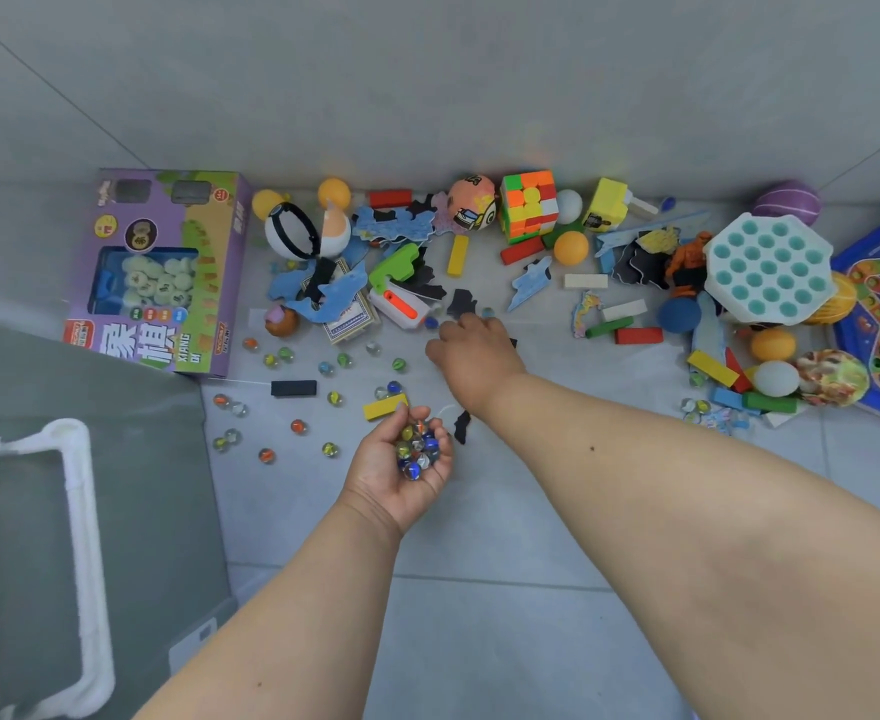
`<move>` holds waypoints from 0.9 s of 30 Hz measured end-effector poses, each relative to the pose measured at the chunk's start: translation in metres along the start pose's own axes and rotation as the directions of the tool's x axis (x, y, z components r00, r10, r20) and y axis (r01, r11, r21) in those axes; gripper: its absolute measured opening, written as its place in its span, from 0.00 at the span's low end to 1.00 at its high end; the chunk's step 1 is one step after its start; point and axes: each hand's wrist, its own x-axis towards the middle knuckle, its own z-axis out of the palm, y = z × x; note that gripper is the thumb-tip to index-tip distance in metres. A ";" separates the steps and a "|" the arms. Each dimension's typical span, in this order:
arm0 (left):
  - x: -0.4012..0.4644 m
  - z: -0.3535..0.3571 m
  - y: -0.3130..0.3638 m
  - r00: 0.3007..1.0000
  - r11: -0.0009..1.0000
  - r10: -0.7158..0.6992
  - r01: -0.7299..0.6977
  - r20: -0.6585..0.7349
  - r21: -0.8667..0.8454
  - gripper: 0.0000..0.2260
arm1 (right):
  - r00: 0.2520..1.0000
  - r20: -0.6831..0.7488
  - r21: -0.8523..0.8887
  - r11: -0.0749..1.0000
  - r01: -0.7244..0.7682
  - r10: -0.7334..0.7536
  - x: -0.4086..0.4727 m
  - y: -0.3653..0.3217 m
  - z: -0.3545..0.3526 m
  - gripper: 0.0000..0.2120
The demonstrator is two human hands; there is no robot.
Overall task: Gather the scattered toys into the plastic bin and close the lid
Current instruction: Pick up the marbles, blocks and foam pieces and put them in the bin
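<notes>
my left hand cups a heap of marbles – my right hand, beyond them, has fingers curled down, grip unclear.

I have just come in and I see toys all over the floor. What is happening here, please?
A person is picking up toys from the floor. The left hand is cupped and holds a pile of marbles. The right hand reaches down to the floor among the toys; what its fingers touch is hidden. Many loose marbles, blocks, balls and puzzle pieces are still scattered. The plastic bin stands at the left.
</notes>
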 end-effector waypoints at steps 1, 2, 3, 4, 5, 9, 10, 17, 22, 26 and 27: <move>0.000 0.000 0.001 1.000 1.000 0.001 -0.001 -0.004 -0.008 0.13 | 1.000 0.020 -0.038 0.999 0.025 -0.024 0.001 0.001 -0.001 0.17; 0.000 0.000 0.001 1.000 1.000 0.003 -0.003 -0.008 -0.012 0.13 | 0.999 0.023 -0.054 0.997 0.050 -0.049 0.002 0.002 0.000 0.17; 0.000 0.000 0.001 1.000 1.000 0.005 -0.005 -0.014 -0.009 0.13 | 0.997 0.017 -0.051 0.996 0.071 -0.071 0.002 0.004 0.002 0.16; 0.001 0.000 0.001 1.000 1.000 0.010 -0.010 -0.025 0.002 0.13 | 0.996 -0.006 -0.031 0.996 0.084 -0.084 0.001 0.004 0.004 0.16; 0.003 0.000 0.000 0.999 1.000 0.021 -0.020 -0.034 0.017 0.13 | 0.993 -0.072 -0.001 0.995 0.097 -0.097 0.001 0.003 0.006 0.15; 0.011 0.003 -0.002 0.996 0.996 0.076 -0.074 -0.046 0.040 0.11 | 0.909 -0.417 0.385 0.911 0.149 0.027 -0.013 -0.008 0.011 0.10; 0.013 0.003 -0.002 0.997 0.997 0.073 -0.072 -0.028 0.027 0.10 | 0.891 -0.453 0.435 0.879 0.194 0.028 -0.021 -0.015 0.012 0.08; 0.012 0.018 -0.011 0.988 0.998 -0.051 0.045 0.145 0.043 0.09 | 0.726 -0.645 0.517 0.836 0.183 0.240 -0.079 -0.012 0.015 0.10; 0.002 0.033 -0.026 0.976 0.993 -0.116 0.112 0.183 0.031 0.12 | 0.247 -0.369 0.709 0.444 -0.548 0.896 -0.121 0.076 0.048 0.13; -0.004 0.043 -0.046 0.958 0.982 -0.171 0.185 0.229 -0.041 0.12 | 0.061 -0.059 0.673 0.085 -0.735 0.996 -0.156 0.106 0.064 0.20; -0.003 0.044 -0.050 0.961 0.981 -0.168 0.185 0.219 -0.059 0.12 | 0.049 -0.060 0.695 0.077 -0.715 0.997 -0.161 0.103 0.065 0.20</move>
